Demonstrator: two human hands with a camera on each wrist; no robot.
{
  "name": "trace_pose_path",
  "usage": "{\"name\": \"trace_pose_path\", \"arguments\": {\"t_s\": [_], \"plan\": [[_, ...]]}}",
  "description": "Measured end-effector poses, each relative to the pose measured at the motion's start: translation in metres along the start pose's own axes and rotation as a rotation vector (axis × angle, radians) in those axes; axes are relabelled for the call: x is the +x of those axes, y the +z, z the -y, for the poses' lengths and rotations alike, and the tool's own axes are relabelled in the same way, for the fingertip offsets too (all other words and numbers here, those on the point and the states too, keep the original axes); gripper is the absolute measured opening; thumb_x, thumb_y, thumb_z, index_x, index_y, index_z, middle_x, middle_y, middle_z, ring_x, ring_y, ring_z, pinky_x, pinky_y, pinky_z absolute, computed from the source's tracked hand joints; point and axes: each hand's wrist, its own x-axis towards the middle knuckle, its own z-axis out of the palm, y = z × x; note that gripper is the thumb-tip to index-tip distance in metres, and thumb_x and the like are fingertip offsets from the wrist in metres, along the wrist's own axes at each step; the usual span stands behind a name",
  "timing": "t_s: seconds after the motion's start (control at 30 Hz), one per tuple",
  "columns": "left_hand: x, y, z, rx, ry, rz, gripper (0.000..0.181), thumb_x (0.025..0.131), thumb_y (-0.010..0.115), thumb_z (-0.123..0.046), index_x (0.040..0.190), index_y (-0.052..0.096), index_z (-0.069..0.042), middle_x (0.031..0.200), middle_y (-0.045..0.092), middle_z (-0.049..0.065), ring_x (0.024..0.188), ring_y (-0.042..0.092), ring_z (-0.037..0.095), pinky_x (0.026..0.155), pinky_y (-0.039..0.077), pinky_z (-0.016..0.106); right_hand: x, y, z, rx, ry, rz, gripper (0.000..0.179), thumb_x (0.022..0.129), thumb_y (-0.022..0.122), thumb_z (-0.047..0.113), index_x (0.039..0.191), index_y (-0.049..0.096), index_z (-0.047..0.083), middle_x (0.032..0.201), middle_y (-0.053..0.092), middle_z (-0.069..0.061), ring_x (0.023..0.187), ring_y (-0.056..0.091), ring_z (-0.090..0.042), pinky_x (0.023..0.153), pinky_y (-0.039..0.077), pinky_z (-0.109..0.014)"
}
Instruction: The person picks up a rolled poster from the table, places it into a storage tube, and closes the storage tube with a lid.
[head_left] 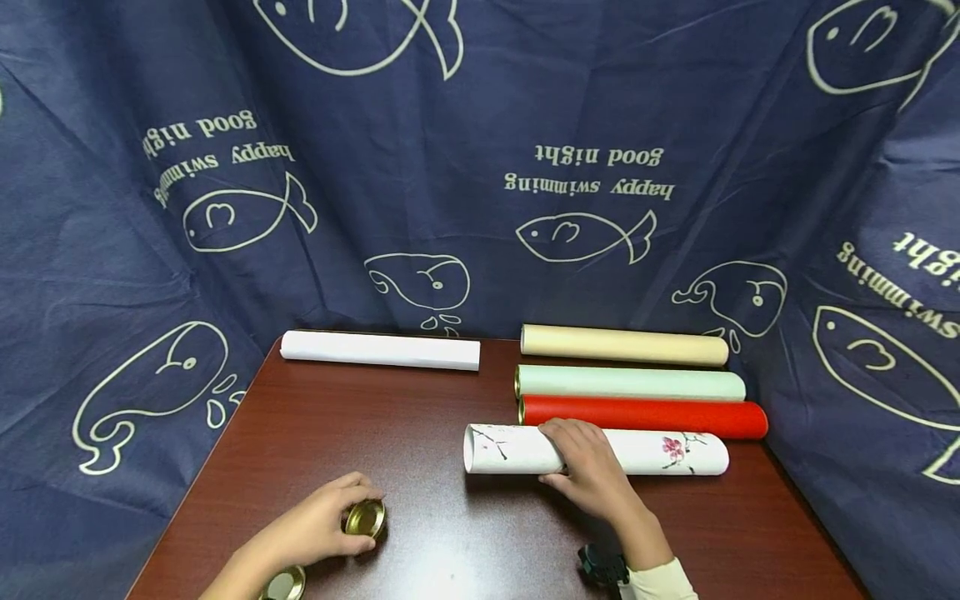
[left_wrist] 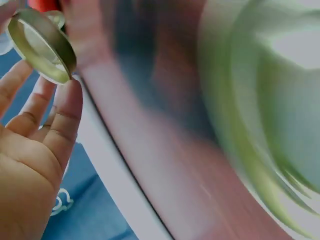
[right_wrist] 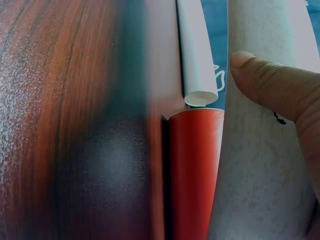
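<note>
One gold lid (head_left: 366, 518) is pinched btwn the thumb and fingers of the L hand (head_left: 322, 525); lid tilted, w/ inner side partly visible in the L wrist view. Clearance to worktop (head_left: 367, 417), if any, cannot be determined. 2nd lid (head_left: 285, 585) sits at the bottom edge of the head view, partly hidden by the L forearm (head_left: 251, 562). R hand (head_left: 585, 467) grips the floral tube (head_left: 641, 452) at approx. mid-length, thumb on near side, fingers over the top. Floral tube (white, blossom print) lies horiz., to the R of the pinched lid. Behind it, approx. parallel, in order: red tube (head_left: 652, 415), mint tube (head_left: 630, 383), both w/ gold rim at L end; cream tube (head_left: 622, 344) at rear edge. White roll (head_left: 382, 350) lies rear L, well apart from both hands. Blue cloth (head_left: 450, 167) w/ fish prints hangs behind.
</note>
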Motion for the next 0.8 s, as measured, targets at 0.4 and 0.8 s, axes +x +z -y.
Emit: {"name": "trace_pose_path", "arguments": {"t_s": [0.4, 0.8], "plan": [[0.078, 0.02, -0.01, -0.488, -0.02, -0.087, 0.053, 0.082, 0.083, -0.011, 0.129, 0.061, -0.003, 0.127, 0.055, 0.018, 0.109, 0.057, 0.03, 0.083, 0.057, 0.033, 0.001, -0.001, 0.001, -0.004, 0.003, 0.001, 0.075, 0.059, 0.095, 0.023, 0.124, 0.06, 0.012, 0.122, 0.063, -0.006, 0.113, 0.058, -0.027, 0.099, 0.041, -0.047], [0.115, 0.041, -0.026, -0.748, -0.007, -0.215, 0.058, 0.08, 0.08, 0.003, 0.131, 0.054, 0.008, 0.131, 0.049, 0.026, 0.117, 0.051, 0.043, 0.091, 0.054, 0.037, 0.002, -0.001, 0.004, 0.0, -0.003, 0.011, 0.075, 0.06, 0.095, 0.025, 0.124, 0.06, 0.012, 0.123, 0.063, -0.005, 0.113, 0.057, -0.027, 0.099, 0.041, -0.048]]}}
